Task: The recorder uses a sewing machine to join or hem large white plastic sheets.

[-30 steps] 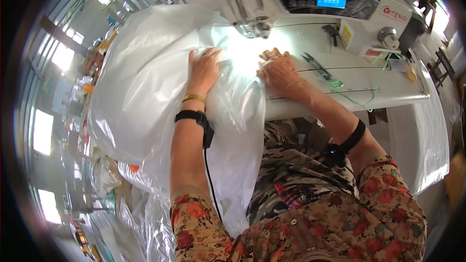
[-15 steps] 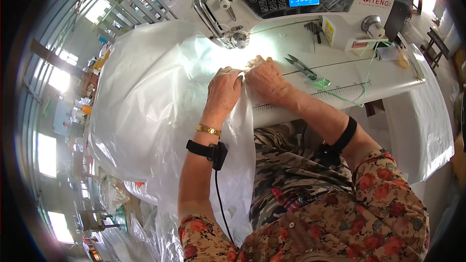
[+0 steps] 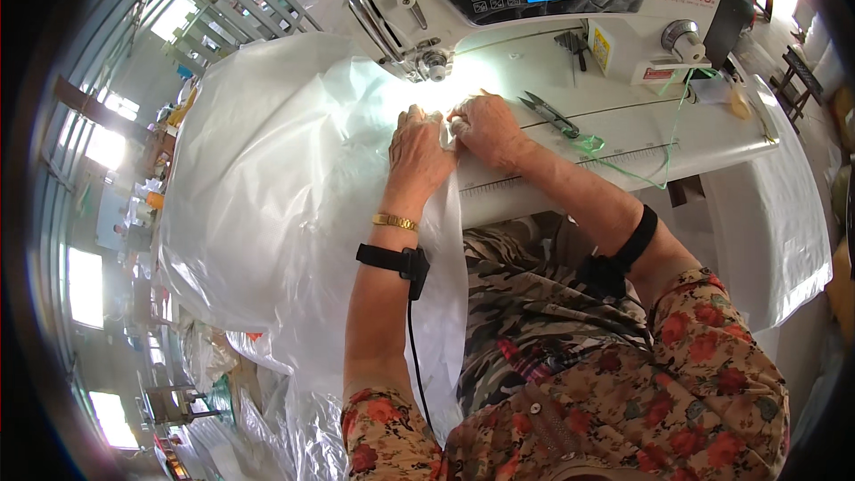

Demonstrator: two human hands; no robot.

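Note:
A big glossy white plastic sheet (image 3: pixel 267 187) spreads over the left of the sewing table and hangs down beside my lap. Its right edge is pinched in my left hand (image 3: pixel 420 153), just in front of the white sewing machine (image 3: pixel 396 36). Against it, my right hand (image 3: pixel 488 131) is closed with curled fingers on the same edge. Both hands nearly meet below the machine's presser area, where strong lamp glare hides the needle and the fingertips' detail.
Thread snips (image 3: pixel 550 115) lie right of my right hand, beside loose green thread (image 3: pixel 614 160). A ruler scale (image 3: pixel 623 158) runs along the table's front. Behind stands a dark metal clamp-like piece (image 3: pixel 573 46). More white sheeting (image 3: pixel 770 232) hangs at the right.
My left hand and forearm have shifted a little right, the hand turning more over the sheet's edge. My right fingers have curled in closer to it. The sheet stays nearly in place.

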